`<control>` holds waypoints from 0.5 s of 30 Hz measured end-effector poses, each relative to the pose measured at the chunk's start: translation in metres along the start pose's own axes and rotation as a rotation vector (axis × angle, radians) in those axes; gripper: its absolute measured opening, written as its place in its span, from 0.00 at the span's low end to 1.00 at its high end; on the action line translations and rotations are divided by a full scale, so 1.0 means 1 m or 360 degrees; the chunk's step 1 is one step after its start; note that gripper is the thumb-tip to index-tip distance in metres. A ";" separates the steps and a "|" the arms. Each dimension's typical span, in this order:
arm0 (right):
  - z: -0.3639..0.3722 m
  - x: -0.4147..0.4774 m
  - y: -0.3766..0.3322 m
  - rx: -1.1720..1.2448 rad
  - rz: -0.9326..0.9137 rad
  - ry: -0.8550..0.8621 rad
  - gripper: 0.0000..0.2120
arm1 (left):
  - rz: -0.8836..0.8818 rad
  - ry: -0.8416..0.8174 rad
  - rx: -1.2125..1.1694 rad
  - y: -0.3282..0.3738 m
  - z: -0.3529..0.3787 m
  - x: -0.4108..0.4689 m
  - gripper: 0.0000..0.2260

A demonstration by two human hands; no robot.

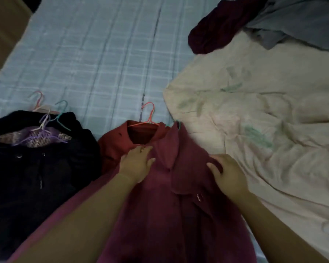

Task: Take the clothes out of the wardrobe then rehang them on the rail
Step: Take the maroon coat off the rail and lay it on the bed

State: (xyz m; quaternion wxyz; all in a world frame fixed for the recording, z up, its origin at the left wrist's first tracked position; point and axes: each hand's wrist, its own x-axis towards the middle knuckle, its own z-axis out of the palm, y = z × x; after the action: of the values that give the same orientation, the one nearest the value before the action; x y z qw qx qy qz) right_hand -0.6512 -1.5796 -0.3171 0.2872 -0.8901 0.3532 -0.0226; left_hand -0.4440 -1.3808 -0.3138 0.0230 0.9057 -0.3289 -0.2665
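Note:
A maroon shirt [171, 205] lies on the bed in front of me, on top of a red garment [118, 141] that hangs on an orange-red hanger [150, 111]. A teal hook [178, 123] peeks out at the maroon collar. My left hand [137, 164] rests flat on the shirt near the collar, fingers straight. My right hand [226, 173] lies on the shirt's right shoulder with its fingers curled round a fold of the cloth. At the left sits a pile of dark clothes [36, 168] with several coloured hangers [46, 120] on top.
The bed has a pale blue checked sheet [103, 54]. A cream blanket [264, 120] is crumpled on the right. A dark maroon garment [217, 29] and a grey one [302, 21] lie at the far right. Brown furniture [2, 35] borders the bed at the left.

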 end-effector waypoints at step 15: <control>0.108 -0.045 -0.222 -0.0091 -0.0628 -0.0682 0.26 | -0.0339 0.0241 -0.0215 -0.162 -0.044 -0.163 0.33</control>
State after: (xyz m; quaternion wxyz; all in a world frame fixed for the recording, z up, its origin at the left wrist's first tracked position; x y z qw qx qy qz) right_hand -0.5216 -1.3672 -0.2830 0.3201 -0.9338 0.1049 0.1205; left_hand -0.4321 -1.1608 -0.2352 0.0802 0.9494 -0.2096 -0.2198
